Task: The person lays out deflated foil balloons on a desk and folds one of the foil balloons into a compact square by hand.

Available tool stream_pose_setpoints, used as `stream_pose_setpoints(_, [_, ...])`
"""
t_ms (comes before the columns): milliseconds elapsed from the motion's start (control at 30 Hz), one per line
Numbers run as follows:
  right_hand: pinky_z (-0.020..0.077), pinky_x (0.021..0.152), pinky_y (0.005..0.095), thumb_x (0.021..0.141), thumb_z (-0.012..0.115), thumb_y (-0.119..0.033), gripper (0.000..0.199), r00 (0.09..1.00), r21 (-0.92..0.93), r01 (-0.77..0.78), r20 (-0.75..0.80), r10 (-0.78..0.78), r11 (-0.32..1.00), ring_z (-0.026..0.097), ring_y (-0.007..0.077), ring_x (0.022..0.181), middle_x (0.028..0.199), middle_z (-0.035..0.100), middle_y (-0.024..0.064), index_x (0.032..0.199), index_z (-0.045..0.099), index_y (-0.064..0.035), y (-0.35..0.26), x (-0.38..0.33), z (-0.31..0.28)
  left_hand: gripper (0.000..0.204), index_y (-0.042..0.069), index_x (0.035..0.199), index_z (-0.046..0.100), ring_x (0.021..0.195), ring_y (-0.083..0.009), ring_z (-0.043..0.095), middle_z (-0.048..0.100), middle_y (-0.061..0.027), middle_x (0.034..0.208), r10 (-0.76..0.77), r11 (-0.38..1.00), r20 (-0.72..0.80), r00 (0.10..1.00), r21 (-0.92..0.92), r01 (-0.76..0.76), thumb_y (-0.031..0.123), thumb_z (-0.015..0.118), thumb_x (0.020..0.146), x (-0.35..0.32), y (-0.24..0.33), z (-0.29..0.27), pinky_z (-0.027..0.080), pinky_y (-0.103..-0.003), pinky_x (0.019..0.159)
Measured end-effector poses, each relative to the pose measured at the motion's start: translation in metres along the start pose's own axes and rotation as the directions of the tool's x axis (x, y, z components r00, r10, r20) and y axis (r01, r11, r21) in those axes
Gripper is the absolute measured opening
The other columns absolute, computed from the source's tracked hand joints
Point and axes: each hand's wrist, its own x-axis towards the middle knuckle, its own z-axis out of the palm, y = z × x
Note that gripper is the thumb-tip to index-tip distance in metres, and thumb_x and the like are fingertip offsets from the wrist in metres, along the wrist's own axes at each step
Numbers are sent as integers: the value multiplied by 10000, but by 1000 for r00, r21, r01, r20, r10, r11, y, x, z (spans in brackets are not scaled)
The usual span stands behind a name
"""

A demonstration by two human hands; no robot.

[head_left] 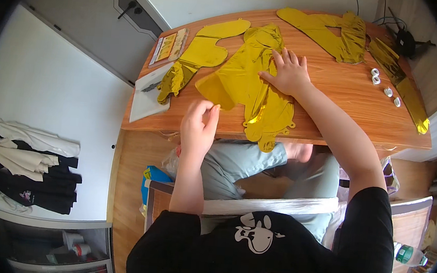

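Head view shows the crumpled gold foil balloon (249, 84) lying flat on the orange-brown wooden table (347, 90), directly ahead of you. Its long axis runs from the far table edge toward you, and its near end overhangs the front edge above your lap.

Your right hand (288, 72) lies open, palm down, fingers spread, pressing the balloon's right side near its middle. Your left hand (199, 124) sits at the front table edge, fingers pinched together at the balloon's near-left corner; you cannot tell from this view whether foil is actually held between them. The right hand is the one farther onto the balloon; the left is at its rim.

To the left, a second flat gold foil shape (199, 57) lies just beside the balloon, with a white board (146, 96) and a flat printed packet (168, 46) beyond it. To the far right lie more gold foil pieces (336, 35) and four small white rolls (384, 86). Bare table between the right hand and those rolls offers the widest open room.
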Motion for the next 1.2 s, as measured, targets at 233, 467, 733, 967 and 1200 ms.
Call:
stream_pose_setpoints(233, [156,1236,635,938,466,-751,970,1000,14,27,15,-27,1000,215,359,1569,1693,228,199,1643,232,-126,1,3,3,129,32,981,578,1076,-245,591,623,-120,1134,378,878,376,846,-436,-198,142,639,1012,60,15,38,463,-351,914])
stream_pose_setpoints(467, [295,1165,695,1039,500,-243,711,995,-232,89,72,-75,969,256,346,1553,1687,242,177,1656,148,-213,44,35,41,188,96,1225,541,1367,-285,534,482,-148,1540,425,695,628,652,-688,210,219,538,1084,107,10,78,447,-401,1107])
stream_pose_setpoints(733, [196,1211,653,981,540,-542,895,991,-179,87,114,-67,980,187,338,1576,1703,181,183,1663,84,-185,16,27,26,712,21,1553,400,1504,-318,377,412,-186,1608,284,927,595,752,29,-373,399,657,1006,147,-77,81,324,-437,1229])
stream_pose_setpoints(967, [282,1170,674,1032,523,-264,749,996,-162,75,66,-65,984,254,340,1551,1693,210,183,1660,118,-207,13,19,25,767,55,1583,380,1570,-309,234,305,-139,1680,374,774,627,683,196,-603,506,604,1004,156,-61,74,163,-499,1286])
stream_pose_setpoints(1200, [259,1182,670,956,614,-460,910,994,-210,90,86,-73,973,211,354,1566,1688,212,207,1660,118,-163,18,26,30,828,92,1608,342,1579,-302,201,323,-91,1677,400,644,722,564,216,-734,582,580,984,168,-57,78,131,-536,1286])
